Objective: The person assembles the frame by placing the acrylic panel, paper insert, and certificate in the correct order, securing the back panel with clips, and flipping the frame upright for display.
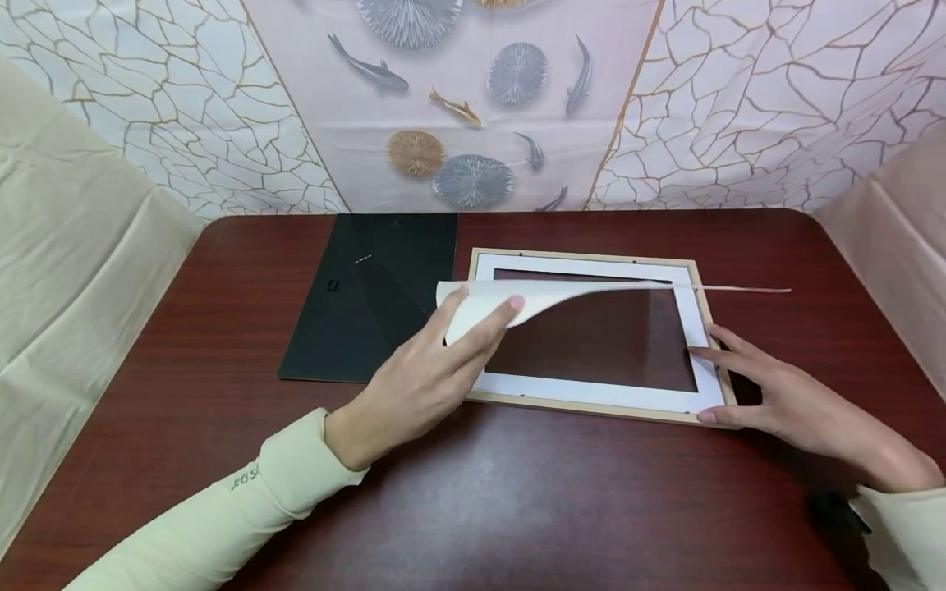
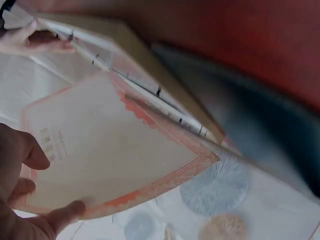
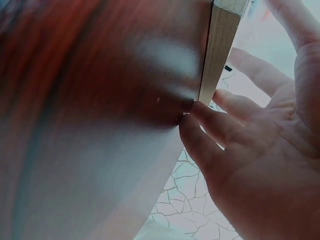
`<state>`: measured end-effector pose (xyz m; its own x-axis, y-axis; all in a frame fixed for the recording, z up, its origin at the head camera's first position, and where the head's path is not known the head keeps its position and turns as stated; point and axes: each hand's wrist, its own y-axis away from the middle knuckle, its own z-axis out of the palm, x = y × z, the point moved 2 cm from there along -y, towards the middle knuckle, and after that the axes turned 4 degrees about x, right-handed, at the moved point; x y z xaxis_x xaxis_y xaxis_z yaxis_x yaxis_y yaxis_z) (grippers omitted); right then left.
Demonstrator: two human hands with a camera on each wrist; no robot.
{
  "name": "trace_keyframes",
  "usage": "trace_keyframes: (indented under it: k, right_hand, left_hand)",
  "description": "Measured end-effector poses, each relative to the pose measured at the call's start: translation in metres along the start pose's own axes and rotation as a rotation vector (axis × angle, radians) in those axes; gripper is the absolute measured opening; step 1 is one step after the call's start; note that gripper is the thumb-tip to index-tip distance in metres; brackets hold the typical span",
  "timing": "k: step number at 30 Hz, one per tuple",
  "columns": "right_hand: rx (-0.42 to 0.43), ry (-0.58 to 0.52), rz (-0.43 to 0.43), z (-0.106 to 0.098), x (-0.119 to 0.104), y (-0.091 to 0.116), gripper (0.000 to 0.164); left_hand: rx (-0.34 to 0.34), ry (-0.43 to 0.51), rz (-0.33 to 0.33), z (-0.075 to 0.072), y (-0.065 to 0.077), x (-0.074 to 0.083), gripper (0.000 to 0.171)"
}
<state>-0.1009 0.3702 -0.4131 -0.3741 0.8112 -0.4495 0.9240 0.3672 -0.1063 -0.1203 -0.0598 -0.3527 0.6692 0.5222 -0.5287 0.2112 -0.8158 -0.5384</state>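
Note:
My left hand (image 1: pixel 417 382) pinches the near left edge of a sheet of paper (image 1: pixel 484 302), which curves up over the picture frame. In the left wrist view this is a certificate (image 2: pixel 110 145) with an ornate red-orange border and small print. Below it lies the light wooden picture frame (image 1: pixel 591 409), back side up, with a white mat (image 1: pixel 591 391) around a dark window. My right hand (image 1: pixel 798 402) rests at the frame's right end, its thumb by the near corner and fingers extended on the edge and mat.
A black backing board (image 1: pixel 406 287) with a stand leg lies left of the frame, partly behind my left hand. The dark red table (image 1: pixel 517 501) meets a patterned cloth (image 1: pixel 473 98) at the back. A dark object (image 1: pixel 835 510) is near my right sleeve.

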Motion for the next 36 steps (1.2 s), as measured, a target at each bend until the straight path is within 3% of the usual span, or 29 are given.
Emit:
trace_keyframes:
  k: [4,8,11,15,18,22,29,36]
  right_hand:
    - [0.002,-0.012,-0.004,-0.002,-0.001,-0.001,0.086]
    - [-0.003,-0.029,-0.001,-0.002,0.0,-0.002,0.089]
    - [-0.024,-0.018,0.019,-0.002,0.001,-0.001,0.085]
    - [-0.053,-0.007,0.063,-0.001,0.003,0.001,0.083]
    - [-0.063,-0.006,0.084,-0.001,0.004,0.001,0.083]
    - [-0.08,-0.013,0.103,-0.001,0.004,0.001,0.084]
    - [-0.086,-0.018,0.108,0.0,0.004,-0.001,0.085]
    - [-0.061,-0.015,0.084,0.0,0.003,0.001,0.084]
  left_hand:
    - [-0.007,0.086,0.013,0.002,0.008,0.009,0.05]
    - [-0.023,0.221,-0.03,0.003,0.015,0.014,0.071]
    - [-0.055,0.386,-0.107,0.004,0.019,0.014,0.077]
    - [-0.101,0.562,-0.26,0.006,0.023,0.007,0.063]
    - [-0.134,0.56,-0.335,0.007,0.024,0.001,0.046]
    - [-0.212,0.527,-0.376,0.006,0.024,-0.003,0.04]
    - [-0.363,0.804,-0.445,0.007,0.022,-0.002,0.049]
    - [-0.327,0.83,-0.427,0.004,0.026,-0.005,0.052]
